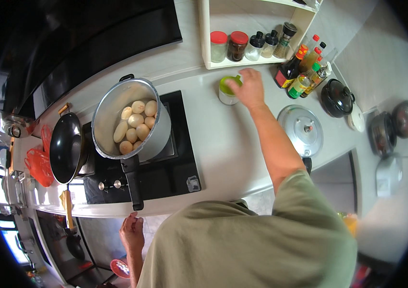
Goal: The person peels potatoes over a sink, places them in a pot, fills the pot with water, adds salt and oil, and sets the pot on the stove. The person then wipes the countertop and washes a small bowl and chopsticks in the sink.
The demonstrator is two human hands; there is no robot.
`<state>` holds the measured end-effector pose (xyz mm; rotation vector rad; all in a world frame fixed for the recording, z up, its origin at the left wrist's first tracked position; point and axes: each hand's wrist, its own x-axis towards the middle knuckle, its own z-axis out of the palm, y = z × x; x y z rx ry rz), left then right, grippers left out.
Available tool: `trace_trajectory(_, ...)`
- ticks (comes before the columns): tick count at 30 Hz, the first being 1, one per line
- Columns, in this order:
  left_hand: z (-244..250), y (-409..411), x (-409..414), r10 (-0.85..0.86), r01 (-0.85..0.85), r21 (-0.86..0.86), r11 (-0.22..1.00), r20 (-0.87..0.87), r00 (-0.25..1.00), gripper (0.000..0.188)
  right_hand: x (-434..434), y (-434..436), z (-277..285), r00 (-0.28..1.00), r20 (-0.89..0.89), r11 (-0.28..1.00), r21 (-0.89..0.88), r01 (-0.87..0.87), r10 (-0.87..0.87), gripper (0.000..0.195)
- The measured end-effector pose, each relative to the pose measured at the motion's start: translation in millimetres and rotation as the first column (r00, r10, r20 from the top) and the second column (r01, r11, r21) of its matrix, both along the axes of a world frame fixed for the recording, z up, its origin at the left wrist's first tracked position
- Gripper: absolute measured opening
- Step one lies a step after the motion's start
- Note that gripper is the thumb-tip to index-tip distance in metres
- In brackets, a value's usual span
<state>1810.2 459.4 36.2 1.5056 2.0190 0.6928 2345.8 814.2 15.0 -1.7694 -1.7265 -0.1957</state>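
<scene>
My right hand [249, 88] is stretched over a small clear jar [228, 98] with a green lid [229, 85] on the counter. Its thumb lies over the lid and the fingers are spread at the jar's right side; whether they touch it is unclear. Low at the counter's front edge, my left hand [132, 232] is empty with loosely bent fingers, just below the end of a black pot handle [133, 187]. That handle belongs to an uncovered metal pressure cooker pot [160, 126] on the hob. Inside are several brownish eggs [136, 120], apparently in water, one with a red mark.
A black wok [66, 147] sits left of the pot on the black hob [168, 183]. On the right lie a pressure cooker lid [294, 133] and a lidded black pot [335, 97]. Sauce bottles [299, 86] stand beneath a white shelf [240, 65] of seasoning jars.
</scene>
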Motion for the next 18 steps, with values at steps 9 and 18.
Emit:
trace_trajectory(9,1.0,-2.3,-8.9,0.041,-0.04,0.041,0.998,-0.026,0.999,0.024,-30.5,7.8,-26.6,0.987,0.163,0.9,-0.431,0.068,0.004,0.092)
trace_trajectory(18,65.6,63.9,42.1,0.207,-0.189,-0.1,0.977,0.67,0.713,0.058,-75.9,-35.4,-12.8,0.978,0.034,0.965,0.157,-0.209,0.206,0.06)
